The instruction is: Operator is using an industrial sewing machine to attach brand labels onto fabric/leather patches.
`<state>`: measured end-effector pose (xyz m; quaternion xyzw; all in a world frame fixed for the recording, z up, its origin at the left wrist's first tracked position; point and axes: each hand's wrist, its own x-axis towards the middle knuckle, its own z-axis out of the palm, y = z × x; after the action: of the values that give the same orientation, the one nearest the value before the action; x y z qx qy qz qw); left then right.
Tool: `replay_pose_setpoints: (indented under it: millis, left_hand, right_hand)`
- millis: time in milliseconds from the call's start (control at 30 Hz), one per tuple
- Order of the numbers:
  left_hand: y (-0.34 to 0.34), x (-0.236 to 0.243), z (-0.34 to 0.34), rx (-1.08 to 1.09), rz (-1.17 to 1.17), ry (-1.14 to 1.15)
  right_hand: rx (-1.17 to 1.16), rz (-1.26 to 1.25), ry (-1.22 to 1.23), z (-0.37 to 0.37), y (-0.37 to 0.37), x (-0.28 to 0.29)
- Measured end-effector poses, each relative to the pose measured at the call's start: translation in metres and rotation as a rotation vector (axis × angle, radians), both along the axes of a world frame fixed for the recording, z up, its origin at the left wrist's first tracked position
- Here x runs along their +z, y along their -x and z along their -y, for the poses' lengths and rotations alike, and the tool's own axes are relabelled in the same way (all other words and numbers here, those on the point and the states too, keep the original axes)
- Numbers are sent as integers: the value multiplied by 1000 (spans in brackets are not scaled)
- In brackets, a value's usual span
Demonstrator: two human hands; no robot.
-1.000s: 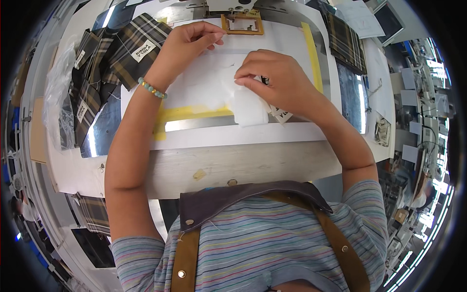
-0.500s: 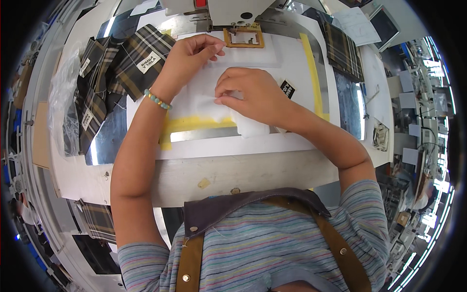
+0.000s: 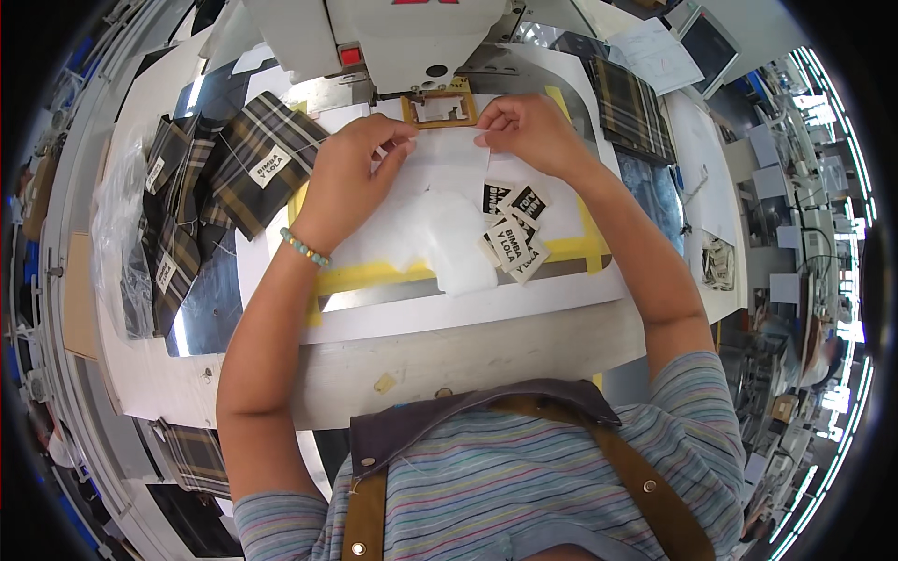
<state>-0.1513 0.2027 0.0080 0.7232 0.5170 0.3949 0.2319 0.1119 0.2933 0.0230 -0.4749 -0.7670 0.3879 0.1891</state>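
A thin, see-through white sheet (image 3: 451, 150) is stretched between my two hands, just in front of the tan frame (image 3: 408, 110) under the sewing machine's head. My left hand (image 3: 360, 168), with a beaded bracelet at the wrist, pinches the sheet's left corner. At the opposite corner, my right hand (image 3: 535, 136) has thumb and fingers closed on the sheet. Below the hands lies a soft white piece of sheet material (image 3: 458, 238), crumpled in places. Several black and white labels (image 3: 513, 234) lie in a loose pile below my right forearm.
The white sewing machine (image 3: 402, 47) stands over the far middle. Plaid fabric pieces (image 3: 245, 164) with labels lie at left beside clear plastic (image 3: 136, 234). More plaid fabric (image 3: 629, 107) is stacked at far right. Yellow tape (image 3: 369, 280) edges the white work surface.
My right hand has moved up and away from the soft white material to the sheet's corner near the frame, uncovering the label pile. The view has shifted, showing more of the machine.
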Motion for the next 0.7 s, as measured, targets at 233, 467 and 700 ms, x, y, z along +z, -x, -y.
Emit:
replay_pose_setpoints:
  millis: [233, 467, 700]
  left_hand:
    - [-18, -2, 10, -328, -243, -274]
    - [-30, -10, 19, -310, -407, -287]
    - [-32, -15, 23, -173, -564, -278]
  right_hand:
    - [78, 125, -111, -25, -11, -8]
    - [-39, -106, 53, -33, -4, -21]
    - [59, 12, -267, -8, -32, -9]
